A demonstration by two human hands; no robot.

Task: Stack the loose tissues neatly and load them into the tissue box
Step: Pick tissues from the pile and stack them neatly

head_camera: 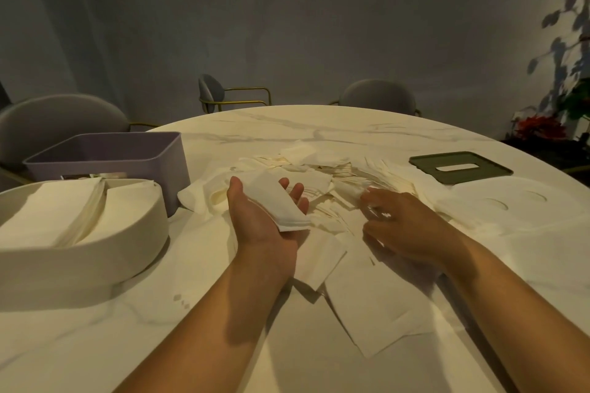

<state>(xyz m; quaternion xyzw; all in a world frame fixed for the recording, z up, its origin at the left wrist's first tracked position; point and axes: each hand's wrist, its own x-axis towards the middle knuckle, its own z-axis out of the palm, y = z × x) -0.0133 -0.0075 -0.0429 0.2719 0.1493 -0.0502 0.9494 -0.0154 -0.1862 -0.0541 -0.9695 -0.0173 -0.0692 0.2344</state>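
Note:
A heap of loose white tissues [322, 169] is spread across the middle of the round marble table [383, 128]. My left hand [255, 217] lies palm up above the heap, its fingers straight, carrying a small folded stack of tissues [277, 201]. My right hand [405, 223] hovers palm down over the tissues to the right, fingers loosely bent and blurred. The cream tissue box [79, 252] stands at the left, lidless, with folded tissues [54, 210] inside. Its dark green lid [459, 167] with a slot lies at the far right.
A lilac bin [111, 156] stands behind the cream box. Flat tissues [380, 306] lie near the table's front between my forearms. Grey chairs [380, 96] ring the far side. A plant [565, 41] stands at the right.

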